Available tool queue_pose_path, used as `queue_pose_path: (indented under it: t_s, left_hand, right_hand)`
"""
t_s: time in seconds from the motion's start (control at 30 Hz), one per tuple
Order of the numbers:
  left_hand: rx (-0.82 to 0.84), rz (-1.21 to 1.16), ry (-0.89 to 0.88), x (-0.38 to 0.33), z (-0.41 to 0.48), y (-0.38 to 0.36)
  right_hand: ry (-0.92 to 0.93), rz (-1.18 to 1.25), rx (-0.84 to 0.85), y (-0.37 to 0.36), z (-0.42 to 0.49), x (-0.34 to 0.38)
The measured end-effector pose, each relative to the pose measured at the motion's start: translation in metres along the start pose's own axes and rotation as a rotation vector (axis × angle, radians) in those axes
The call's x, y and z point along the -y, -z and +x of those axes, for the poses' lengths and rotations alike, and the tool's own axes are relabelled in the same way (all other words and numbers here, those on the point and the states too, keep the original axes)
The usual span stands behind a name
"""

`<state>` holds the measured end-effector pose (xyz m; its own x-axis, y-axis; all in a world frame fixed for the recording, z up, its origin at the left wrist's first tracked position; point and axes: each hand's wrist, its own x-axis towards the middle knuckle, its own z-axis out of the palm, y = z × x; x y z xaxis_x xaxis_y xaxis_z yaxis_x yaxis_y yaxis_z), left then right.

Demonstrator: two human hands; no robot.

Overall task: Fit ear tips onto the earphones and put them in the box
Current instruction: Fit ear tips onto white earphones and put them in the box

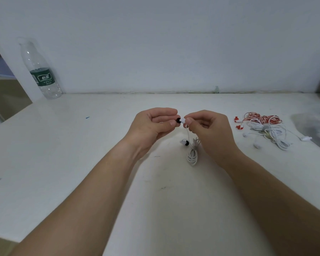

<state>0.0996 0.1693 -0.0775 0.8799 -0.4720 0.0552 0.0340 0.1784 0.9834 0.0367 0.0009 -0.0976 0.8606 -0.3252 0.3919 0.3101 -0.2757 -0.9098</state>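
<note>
**One head view, forward and down**

You've got a single wide-angle camera, worn on your head. It looks forward and down across the white table [81, 145], roughly square-on to the wall [174, 43] behind the table's far edge.

It sits close. Your forearms come in from the bottom corners and look large. Your left hand [155, 124] and right hand [209, 130] meet just above centre, at the black ear tip [178, 120] and white earphone [183, 121].

The water bottle [42, 71] stands at far left. The tangle of spare earphones [266, 130] lies towards the right edge.
</note>
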Motion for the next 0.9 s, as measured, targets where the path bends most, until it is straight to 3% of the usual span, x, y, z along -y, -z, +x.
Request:
queue_pose_path:
  t_s: [0.9]
  left_hand:
    - [0.068, -0.021, 0.076, -0.0007, -0.0029, -0.0014]
  right_hand:
    - [0.024, 0.06, 0.155, 0.008, 0.002, 0.0066]
